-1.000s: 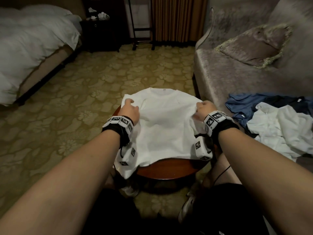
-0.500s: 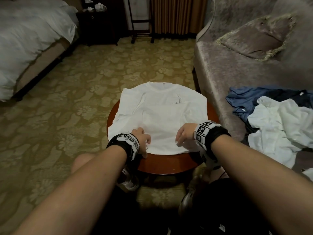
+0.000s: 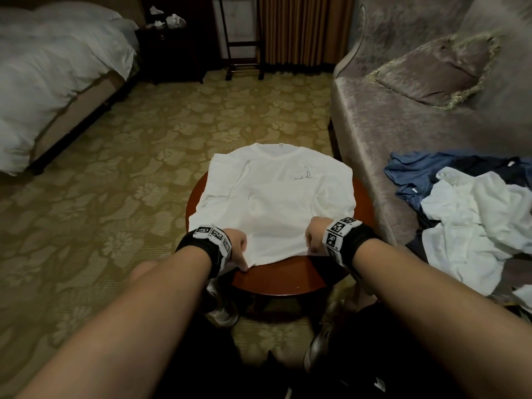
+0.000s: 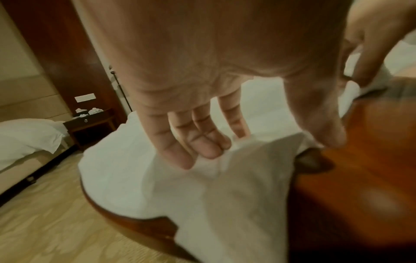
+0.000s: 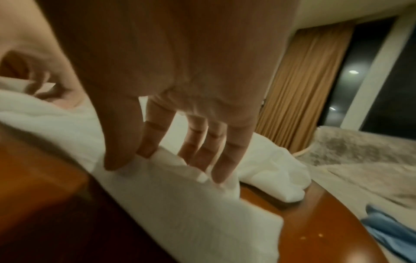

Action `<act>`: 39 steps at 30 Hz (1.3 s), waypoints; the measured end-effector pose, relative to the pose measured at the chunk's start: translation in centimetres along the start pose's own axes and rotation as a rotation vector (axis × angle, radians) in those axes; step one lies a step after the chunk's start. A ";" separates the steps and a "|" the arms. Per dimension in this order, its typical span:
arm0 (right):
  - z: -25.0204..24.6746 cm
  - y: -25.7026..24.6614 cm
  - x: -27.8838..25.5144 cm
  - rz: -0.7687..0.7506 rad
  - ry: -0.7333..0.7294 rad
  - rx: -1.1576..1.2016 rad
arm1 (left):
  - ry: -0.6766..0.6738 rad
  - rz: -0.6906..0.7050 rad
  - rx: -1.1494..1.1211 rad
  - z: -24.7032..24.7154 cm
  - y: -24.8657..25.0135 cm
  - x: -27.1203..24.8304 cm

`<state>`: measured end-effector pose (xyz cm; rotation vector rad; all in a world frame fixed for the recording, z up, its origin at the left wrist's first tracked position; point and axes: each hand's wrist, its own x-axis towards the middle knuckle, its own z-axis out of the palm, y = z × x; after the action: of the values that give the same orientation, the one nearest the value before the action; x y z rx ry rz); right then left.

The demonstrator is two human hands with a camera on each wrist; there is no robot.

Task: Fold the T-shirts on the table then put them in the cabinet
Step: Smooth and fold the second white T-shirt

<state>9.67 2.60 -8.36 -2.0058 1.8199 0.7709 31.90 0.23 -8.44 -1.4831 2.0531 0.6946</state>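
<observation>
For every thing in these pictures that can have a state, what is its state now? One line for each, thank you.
white T-shirt: spread flat on the round table, front up, not yet folded
left hand: pinches the shirt's near hem
right hand: pinches the near hem too
pile of clothes: crumpled, unfolded, on the sofa
curtain: drawn shut

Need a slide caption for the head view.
Both hands, left hand and right hand, pinch the near hem of a white T-shirt spread on a round wooden table.
</observation>
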 end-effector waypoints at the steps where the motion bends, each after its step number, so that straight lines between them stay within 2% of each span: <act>1: -0.3 0.1 -0.1 -0.010 -0.006 0.066 | 0.006 0.002 0.008 0.2 -0.1 0.1; 6: -1.4 1.5 -0.5 0.056 0.222 0.423 | 0.144 0.005 -0.067 -0.1 -0.4 0.0; 9: -2.3 2.1 -1.1 0.090 0.369 0.585 | 0.103 -0.001 -0.162 -0.5 0.1 -0.9; 12: -3.5 2.5 -1.8 0.119 0.435 0.652 | 0.006 -0.016 -0.064 0.5 0.6 -1.2; 15: -4.3 3.1 -2.3 0.155 0.488 0.685 | 0.125 -0.014 0.003 1.0 0.7 -1.6; 20: -5.0 4.1 -3.3 0.194 0.535 0.690 | 0.333 -0.056 -0.313 -1.3 0.0 -2.8; 22: -5.6 4.4 -3.3 0.208 0.551 0.705 | 0.312 -0.030 -0.409 -1.9 -0.7 -3.3; 27: -6.8 4.7 -3.5 0.280 0.556 0.799 | 0.103 -0.034 -0.215 0.1 -0.1 -3.1; 30: -6.9 4.5 -3.4 0.301 0.534 0.800 | 0.115 -0.036 -0.059 1.5 0.1 -2.4; 32: -6.8 4.4 -3.2 0.303 0.514 0.827 | 0.167 -0.036 -0.031 1.8 -0.1 -2.2; 36: -6.7 4.7 -3.2 0.291 0.526 0.814 | 0.374 -0.081 -0.296 -0.7 -1.1 -2.8; 39: -6.7 5.1 -3.3 0.261 0.516 0.787 | 0.466 -0.121 -0.586 -3.7 -2.4 -4.0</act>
<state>5.68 0.75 -0.45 -1.5145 2.1983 -0.4338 34.90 -0.10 -3.37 -2.2567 2.1637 1.0385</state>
